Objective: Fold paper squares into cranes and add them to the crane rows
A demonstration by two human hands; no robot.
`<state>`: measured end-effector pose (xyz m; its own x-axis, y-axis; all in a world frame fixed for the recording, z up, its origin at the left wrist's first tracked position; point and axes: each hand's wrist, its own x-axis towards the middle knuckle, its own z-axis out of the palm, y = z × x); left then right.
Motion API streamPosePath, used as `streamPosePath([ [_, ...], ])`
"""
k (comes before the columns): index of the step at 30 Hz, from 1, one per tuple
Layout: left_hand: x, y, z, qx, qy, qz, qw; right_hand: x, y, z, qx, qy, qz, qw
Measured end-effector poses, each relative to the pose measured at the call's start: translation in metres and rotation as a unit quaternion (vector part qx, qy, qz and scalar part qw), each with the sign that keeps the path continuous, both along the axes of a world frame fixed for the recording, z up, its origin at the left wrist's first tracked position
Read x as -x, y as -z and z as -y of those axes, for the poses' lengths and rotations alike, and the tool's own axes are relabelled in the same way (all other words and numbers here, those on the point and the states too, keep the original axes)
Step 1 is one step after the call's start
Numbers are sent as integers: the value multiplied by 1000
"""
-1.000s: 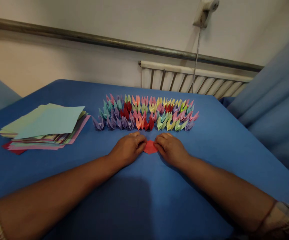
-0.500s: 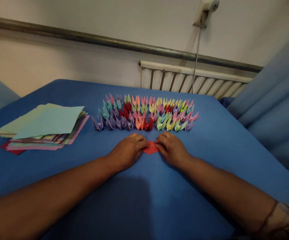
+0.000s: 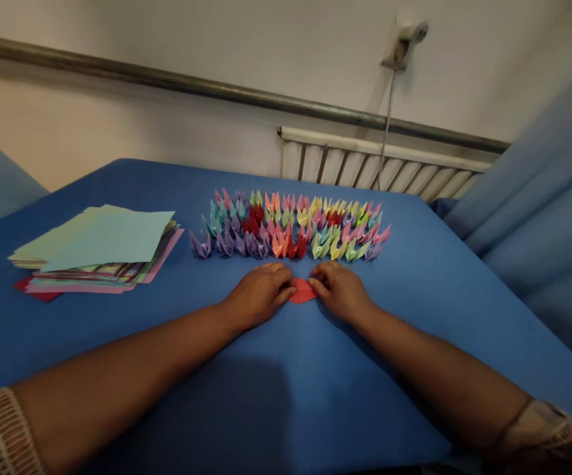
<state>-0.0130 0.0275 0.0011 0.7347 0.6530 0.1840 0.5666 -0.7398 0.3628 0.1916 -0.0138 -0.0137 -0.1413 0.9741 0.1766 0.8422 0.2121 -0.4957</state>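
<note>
A small folded red paper (image 3: 302,291) lies on the blue table (image 3: 414,290) between my two hands. My left hand (image 3: 258,294) presses its left edge with curled fingers. My right hand (image 3: 339,289) pinches the right edge, fingers bent over it. Just beyond my hands stand several rows of small folded paper cranes (image 3: 290,226) in many colours.
A stack of coloured paper sheets (image 3: 100,247), pale blue on top, lies at the left of the table. A radiator (image 3: 384,165) and a metal rail (image 3: 191,84) run along the wall behind. Blue fabric (image 3: 547,198) hangs at the right.
Both hands stay on the red paper, fingers shifting slightly on its edges. The view has tilted a little, so everything sits slightly to the right.
</note>
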Motion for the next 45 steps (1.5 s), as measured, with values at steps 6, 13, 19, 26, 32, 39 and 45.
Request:
streamPosePath([
  [6,2,3,-2,-5,-10,8,1000,10,-9,-8,76,61,11,995],
  [13,2,6,-4,6,-19,33,999,15,-9,-10,116,76,-29,990],
  [19,5,9,-5,-6,-7,37,999,17,-2,-4,49,26,-62,997],
  [26,5,8,-4,-1,-12,34,999,17,-2,-2,89,30,-82,992],
  [32,5,7,-4,0,-5,36,999,16,-9,0,112,39,-52,992],
  [39,4,1,-2,43,28,77,996,17,4,-2,55,-20,-124,991],
  [45,9,2,-5,123,-10,160,979,15,3,0,60,-59,-202,976],
])
